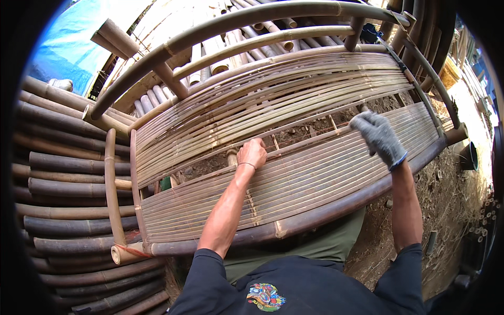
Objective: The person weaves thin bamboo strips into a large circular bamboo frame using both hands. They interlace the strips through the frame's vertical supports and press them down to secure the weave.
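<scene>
A bamboo bench [325, 168] with a seat of thin lengthwise slats lies across in front of me. A long gap splits the seat, with short crosspieces and the ground visible through it. My left hand [252, 154], bare with a cord at the wrist, is closed on a thin bamboo slat [299, 125] along this gap. Farther right, my right hand [380, 137] wears a grey glove and hovers over the near slats. Its fingers are curled closed. A short, dark rounded end [362, 108] shows just beyond the glove; whether the hand holds it is unclear.
Bamboo rails [252, 21] form the bench's curved back, and an armrest [111, 184] stands at its left end. Dark bamboo poles [79, 226] are stacked at left. More cut poles [210, 58] lie behind, near a blue tarp [71, 52]. Bare soil [446, 210] spreads at right.
</scene>
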The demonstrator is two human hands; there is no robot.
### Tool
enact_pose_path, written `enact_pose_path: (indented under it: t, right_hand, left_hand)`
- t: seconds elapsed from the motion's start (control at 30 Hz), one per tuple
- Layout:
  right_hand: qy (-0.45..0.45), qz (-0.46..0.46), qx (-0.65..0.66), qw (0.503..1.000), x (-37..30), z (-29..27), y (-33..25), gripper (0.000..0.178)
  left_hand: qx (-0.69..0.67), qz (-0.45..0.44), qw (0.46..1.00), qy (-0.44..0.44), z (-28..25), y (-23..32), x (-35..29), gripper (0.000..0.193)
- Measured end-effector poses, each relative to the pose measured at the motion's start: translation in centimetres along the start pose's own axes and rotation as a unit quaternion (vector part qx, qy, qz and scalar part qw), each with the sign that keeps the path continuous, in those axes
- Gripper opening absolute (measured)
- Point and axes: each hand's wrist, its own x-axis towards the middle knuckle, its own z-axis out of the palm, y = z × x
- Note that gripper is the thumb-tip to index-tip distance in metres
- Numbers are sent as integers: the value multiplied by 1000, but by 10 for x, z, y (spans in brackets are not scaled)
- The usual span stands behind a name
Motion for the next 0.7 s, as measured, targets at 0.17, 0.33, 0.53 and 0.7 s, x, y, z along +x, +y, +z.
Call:
enact_pose_path:
  t: [0.17, 0.33, 0.53, 0.7]
  right_hand:
    - [153, -103, -388, 903, 104, 24, 60, 24]
    - [-209, -92, -417, 880, 140, 184, 55, 27]
    - [-357, -172, -315, 863, 163, 226, 62, 28]
    - [-136, -247, -293, 914, 92, 162, 23, 47]
  left_hand:
    - [272, 271, 907, -170, 86, -79, 91, 20]
    - [-13, 201, 947, -250, 52, -43, 77, 16]
    - [-181, 5, 961, -207, 33, -33, 54, 25]
    - [-321, -6, 934, -156, -23, -15, 16, 19]
